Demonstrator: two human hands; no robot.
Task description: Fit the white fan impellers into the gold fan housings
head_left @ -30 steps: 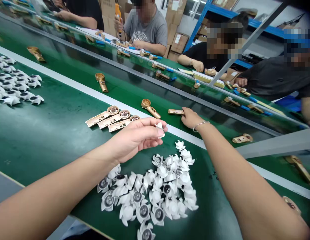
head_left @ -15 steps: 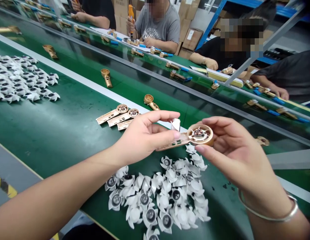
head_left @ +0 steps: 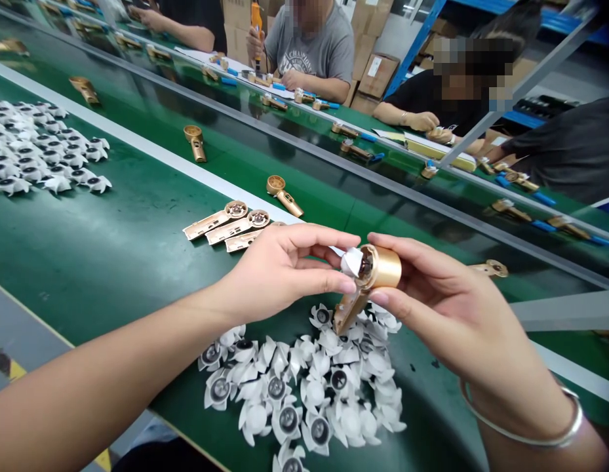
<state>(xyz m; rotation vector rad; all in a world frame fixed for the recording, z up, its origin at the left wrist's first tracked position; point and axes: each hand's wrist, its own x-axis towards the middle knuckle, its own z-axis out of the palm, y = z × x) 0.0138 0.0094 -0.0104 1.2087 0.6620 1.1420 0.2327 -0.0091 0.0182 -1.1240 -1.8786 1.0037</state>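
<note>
My right hand (head_left: pixel 446 295) grips a gold handheld-fan housing (head_left: pixel 387 265) by its round head, thumb below and fingers above. The housing is turned so its open side faces left and its handle half points down. My left hand (head_left: pixel 279 272) pinches a small white fan blade (head_left: pixel 352 262) between thumb and fingers, right at the mouth of the round head. Whether the blade touches the part inside cannot be made out. Below both hands lies a loose pile of white fan blades (head_left: pixel 316 393), some face up showing dark hubs.
Several gold housings (head_left: pixel 230 226) lie left of my hands on the green table (head_left: pixel 112 262). More gold housings (head_left: pixel 195 143) lie on the belt beyond the white strip. Another group of fan blades (head_left: pixel 39 147) is at far left. Co-workers (head_left: pixel 314 49) sit across the line.
My right hand has rotated the housing so its round opening now faces the left hand and its handle hangs down. The blade has come up to the opening. Housings on the belt have shifted left.
</note>
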